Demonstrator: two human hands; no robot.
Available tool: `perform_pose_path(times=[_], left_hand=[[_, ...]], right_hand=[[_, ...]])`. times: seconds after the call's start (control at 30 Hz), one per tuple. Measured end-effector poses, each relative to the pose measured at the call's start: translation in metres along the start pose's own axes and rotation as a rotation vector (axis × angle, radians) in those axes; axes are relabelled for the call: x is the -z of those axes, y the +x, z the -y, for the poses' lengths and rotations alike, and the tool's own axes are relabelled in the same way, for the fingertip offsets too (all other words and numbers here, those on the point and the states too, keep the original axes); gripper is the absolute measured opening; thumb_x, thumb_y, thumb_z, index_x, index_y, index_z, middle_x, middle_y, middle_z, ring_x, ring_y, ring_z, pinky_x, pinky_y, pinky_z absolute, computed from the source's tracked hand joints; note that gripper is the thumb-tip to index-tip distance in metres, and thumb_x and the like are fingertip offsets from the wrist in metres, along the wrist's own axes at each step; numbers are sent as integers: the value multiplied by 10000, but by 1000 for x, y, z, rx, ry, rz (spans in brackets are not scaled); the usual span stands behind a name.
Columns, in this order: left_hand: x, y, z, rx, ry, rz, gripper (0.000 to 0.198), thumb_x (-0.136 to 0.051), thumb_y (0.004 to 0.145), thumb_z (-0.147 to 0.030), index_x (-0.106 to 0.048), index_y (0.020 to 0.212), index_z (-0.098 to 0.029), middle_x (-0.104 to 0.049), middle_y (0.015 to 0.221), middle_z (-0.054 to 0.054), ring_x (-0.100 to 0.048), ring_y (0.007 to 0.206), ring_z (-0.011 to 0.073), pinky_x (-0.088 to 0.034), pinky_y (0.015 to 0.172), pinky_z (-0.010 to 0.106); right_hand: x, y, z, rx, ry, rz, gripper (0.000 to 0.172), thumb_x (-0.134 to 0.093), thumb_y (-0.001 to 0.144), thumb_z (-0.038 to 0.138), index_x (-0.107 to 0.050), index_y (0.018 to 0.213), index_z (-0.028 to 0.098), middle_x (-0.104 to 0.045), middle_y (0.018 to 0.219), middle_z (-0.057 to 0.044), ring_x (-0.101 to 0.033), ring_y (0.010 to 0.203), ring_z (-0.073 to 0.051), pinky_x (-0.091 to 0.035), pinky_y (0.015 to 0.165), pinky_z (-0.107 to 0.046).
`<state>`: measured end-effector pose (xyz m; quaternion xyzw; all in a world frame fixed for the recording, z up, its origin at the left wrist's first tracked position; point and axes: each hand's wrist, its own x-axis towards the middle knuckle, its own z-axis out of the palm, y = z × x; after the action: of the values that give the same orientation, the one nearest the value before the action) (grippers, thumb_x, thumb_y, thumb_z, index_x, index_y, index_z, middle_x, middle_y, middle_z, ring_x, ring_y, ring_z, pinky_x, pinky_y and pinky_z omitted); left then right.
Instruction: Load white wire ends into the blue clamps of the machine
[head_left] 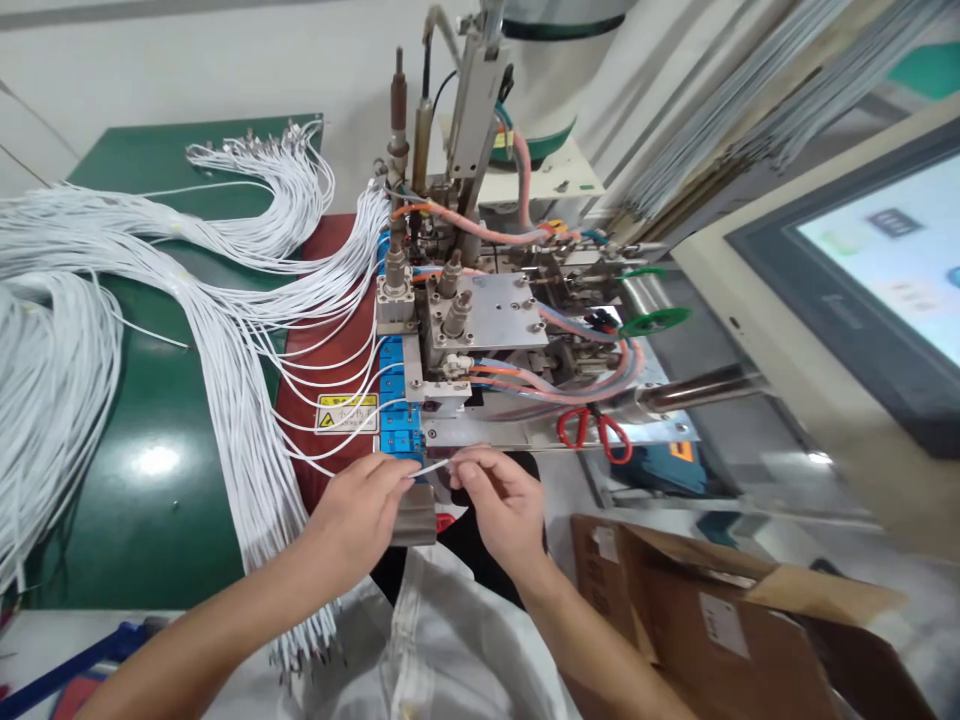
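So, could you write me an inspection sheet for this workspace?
Surface: green tabletop, partly covered by white wire bundles.
Job's things: one short stretch of white wire between the hands; blue blocks along the machine, with wires leading to them.
Clutter: red-handled scissors; cardboard box.
Hands: left hand and right hand, both pinching the white wire.
Cables: orange hoses on the machine.
Surroundings: lit screen at the picture's right.

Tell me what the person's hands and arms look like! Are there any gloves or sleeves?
No gloves: the left hand and right hand are bare, with five-fingered human shapes. The left forearm and right forearm are bare too; no sleeve, watch or bracelet shows. Between them is a whitish garment.
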<state>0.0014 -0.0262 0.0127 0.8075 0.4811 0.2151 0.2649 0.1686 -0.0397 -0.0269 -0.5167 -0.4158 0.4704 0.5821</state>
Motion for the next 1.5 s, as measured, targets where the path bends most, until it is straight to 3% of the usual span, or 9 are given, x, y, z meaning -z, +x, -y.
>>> perform_pose_path(times=[0.17, 0.4, 0.57, 0.73, 0.9, 1.03, 1.23, 1.43, 1.5], left_hand=[[-10, 6, -7, 20, -72, -38, 264, -402, 880, -165, -581, 1074, -174, -645, 939, 64, -603, 843, 145, -494, 778, 272], [-13, 11, -13, 126, -213, -29, 136, -540, 815, -240, -663, 861, -206, -665, 809, 21, -614, 723, 133, -508, 672, 237], [-16, 14, -13, 180, -317, -121, 153, -531, 809, -219, -680, 830, -195, -670, 774, 22, -614, 702, 127, -507, 663, 227], [-20, 13, -9, 215, -325, -137, 143, -538, 791, -204, -678, 797, -181, -678, 780, 28, -620, 724, 135, -511, 681, 242], [-18, 14, -10, 220, -366, -129, 154, -537, 804, -230, -680, 839, -182, -687, 816, 38, -620, 757, 146, -508, 717, 260], [-20, 14, -11, 293, -377, -123, 149, -525, 811, -231, -665, 791, -183, -672, 753, 16, -606, 689, 129, -497, 667, 237], [-29, 8, -13, 330, -393, -208, 137, -510, 811, -233, -629, 794, -167, -646, 744, 13, -584, 676, 121, -473, 646, 223], [-35, 6, -11, 376, -460, -266, 121, -507, 809, -225, -609, 794, -162, -615, 750, 17, -576, 687, 125, -471, 653, 232], [-37, 6, -10, 388, -477, -274, 115, -510, 805, -227, -605, 791, -163, -609, 748, 14, -575, 691, 126, -468, 657, 234]], right_hand=[[-2, 4, 4, -86, 66, -80, 109, -586, 754, 278, -605, 825, 197, -617, 675, -1, -539, 534, -104, -478, 525, -242], [-3, 8, 16, -85, -159, 76, 89, -630, 717, 273, -668, 732, 194, -668, 715, -42, -589, 615, -149, -491, 534, -255], [-10, 4, 13, -127, -1, -102, 169, -537, 786, 320, -648, 803, 194, -658, 700, -25, -582, 585, -130, -493, 565, -264], [-14, -1, 9, -2, -158, -48, 93, -588, 732, 242, -622, 671, 181, -614, 688, -29, -582, 652, -153, -478, 619, -277], [-15, 0, 11, 77, -257, -25, 91, -564, 751, 208, -607, 674, 188, -595, 690, -22, -569, 648, -145, -463, 621, -267], [-18, -2, 9, 62, -230, -63, 110, -559, 763, 227, -590, 668, 181, -579, 669, -16, -551, 630, -138, -452, 598, -257], [-29, -6, 2, 9, -150, -123, 137, -533, 775, 231, -543, 653, 170, -554, 639, -4, -527, 597, -123, -451, 561, -243], [-32, -5, 1, 270, -356, -162, 94, -550, 748, 172, -557, 655, 184, -558, 642, -9, -537, 617, -134, -462, 593, -271], [-33, -4, 2, 284, -370, -163, 93, -556, 738, 164, -558, 647, 184, -559, 634, -7, -537, 615, -133, -463, 596, -269]])
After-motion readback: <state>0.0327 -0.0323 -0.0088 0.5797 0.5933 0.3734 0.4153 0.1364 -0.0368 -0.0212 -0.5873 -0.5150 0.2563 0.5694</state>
